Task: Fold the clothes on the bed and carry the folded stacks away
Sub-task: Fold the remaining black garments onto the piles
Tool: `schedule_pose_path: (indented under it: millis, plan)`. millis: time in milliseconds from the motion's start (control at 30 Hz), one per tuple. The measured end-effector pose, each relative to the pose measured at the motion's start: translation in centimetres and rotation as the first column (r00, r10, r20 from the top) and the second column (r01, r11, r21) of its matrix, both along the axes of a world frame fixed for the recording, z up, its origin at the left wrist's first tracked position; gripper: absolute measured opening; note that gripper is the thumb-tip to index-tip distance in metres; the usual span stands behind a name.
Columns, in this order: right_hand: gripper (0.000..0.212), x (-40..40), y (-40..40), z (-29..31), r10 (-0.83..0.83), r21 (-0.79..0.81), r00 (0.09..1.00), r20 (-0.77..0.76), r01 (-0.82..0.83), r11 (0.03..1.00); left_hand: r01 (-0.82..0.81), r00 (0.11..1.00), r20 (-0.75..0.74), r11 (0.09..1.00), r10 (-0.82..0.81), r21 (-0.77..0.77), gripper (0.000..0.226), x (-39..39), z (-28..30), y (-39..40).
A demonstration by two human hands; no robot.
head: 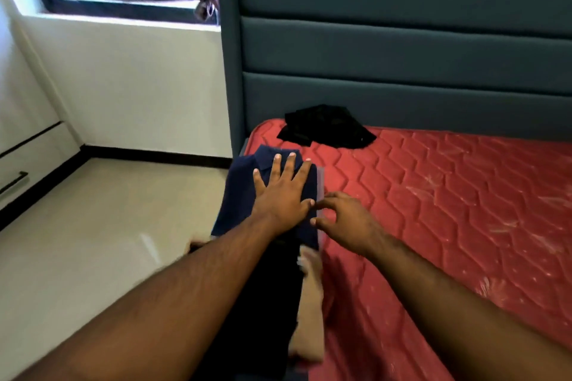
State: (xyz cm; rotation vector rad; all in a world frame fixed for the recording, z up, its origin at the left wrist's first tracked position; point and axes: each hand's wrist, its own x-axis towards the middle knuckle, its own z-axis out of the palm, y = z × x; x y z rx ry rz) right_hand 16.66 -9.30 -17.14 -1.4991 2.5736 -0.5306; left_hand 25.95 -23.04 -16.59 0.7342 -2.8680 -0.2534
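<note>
On the bed's near left corner: a navy shirt (pixel 247 195) lies folded with its collar toward the headboard (pixel 402 49), topping a stack at the edge of the red mattress (pixel 448 210).
Left hand (pixel 281 195): flat on the shirt, fingers straight and spread, pressing it down.
Right hand (pixel 346 219): at the stack's right edge, fingers bent toward a pale layer under the shirt; whether it pinches that edge or only touches it I cannot tell.
Done so far: judging by the neat stack, at least this shirt is folded; a beige garment (pixel 311 303) lies beside and partly under dark cloth nearer the camera.
Left to do: a black garment (pixel 325 127) sits loose and crumpled near the headboard, apart from the stack; nothing looks carried away yet.
Count: two hands, one stack, one loose black garment, one beige piece in view.
</note>
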Motion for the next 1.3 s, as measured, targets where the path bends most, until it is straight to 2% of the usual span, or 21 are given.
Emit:
schedule_pose_path:
  millis: [233,333,400,467,533,567,633,667,733,800,867,933,1100,1200,1300]
  plan:
    - [0.038,-17.1,-10.6,-6.5,-0.020,0.116,0.996,-0.086,0.029,0.993,-0.117,0.992,-0.037,0.993,0.117,0.000,0.066,-17.4,-6.1,-12.7]
    - [0.047,-22.7,-14.8,-9.6,-0.030,0.179,0.993,-0.118,0.051,0.983,-0.176,0.984,0.022,0.980,0.175,0.090,0.072,-19.8,-11.5,-15.0]
    - [0.052,-25.3,-17.8,-11.3,-0.014,0.211,0.985,-0.170,0.050,0.976,-0.197,0.979,0.059,0.980,0.195,0.027,0.075,-19.8,-15.1,-15.0]
    - [0.055,-27.5,-20.6,-12.4,0.002,0.237,0.976,-0.216,0.051,0.970,-0.192,0.981,0.034,0.981,0.193,-0.023,0.075,-20.1,-16.6,-15.0]
    - [0.056,-29.3,-24.1,-13.7,0.043,0.225,0.984,-0.173,-0.003,0.974,-0.200,0.980,0.014,0.979,0.201,-0.020,0.075,-20.5,-16.8,-15.2]
    - [0.059,-30.0,-26.0,-14.3,0.060,0.185,0.993,-0.102,-0.041,0.982,-0.206,0.978,0.015,0.978,0.206,-0.028,0.075,-20.6,-17.0,-15.4]
    - [0.073,-31.0,-28.9,-14.9,0.049,0.142,0.999,0.008,-0.049,0.989,-0.216,0.976,0.016,0.976,0.216,-0.033,0.075,-20.7,-16.9,-15.4]
    - [0.083,-31.5,-30.4,-15.1,0.029,0.177,1.000,0.003,-0.029,0.984,-0.214,0.977,0.018,0.976,0.215,-0.031,0.075,-20.7,-17.2,-15.5]
    - [0.087,-31.8,-32.6,-15.2,0.007,0.296,0.994,-0.110,0.026,0.955,-0.210,0.977,0.013,0.977,0.211,-0.037,0.075,-20.6,-17.3,-15.4]
    - [0.065,-31.6,-33.3,-14.9,0.009,0.343,0.957,-0.288,0.094,0.934,-0.214,0.977,0.006,0.976,0.214,-0.035,0.074,-20.6,-17.2,-15.4]
    - [0.047,-31.4,-31.7,-15.0,-0.026,0.335,0.918,-0.396,0.171,0.926,-0.219,0.976,0.007,0.975,0.220,-0.029,0.073,-20.4,-17.0,-15.3]
    - [0.038,-31.3,-27.4,-15.1,-0.103,0.338,0.908,-0.406,0.254,0.906,-0.208,0.978,-0.011,0.978,0.208,-0.026,0.072,-20.3,-16.8,-15.0]
    - [0.035,-29.2,-9.5,-14.0,-0.388,0.394,0.834,-0.392,0.533,0.749,-0.140,0.990,-0.007,0.990,0.140,0.012,0.068,-20.0,-16.0,-14.9]
    - [0.036,-23.6,1.6,-13.6,-0.412,0.451,0.832,-0.371,0.550,0.703,-0.105,0.984,0.139,0.994,0.110,-0.040,0.061,-19.0,-13.8,-13.1]
    - [0.046,-15.8,10.7,-14.2,-0.393,0.522,0.866,-0.309,0.500,0.691,-0.062,0.972,0.212,0.982,0.099,-0.177,0.049,-17.4,-11.4,-6.4]
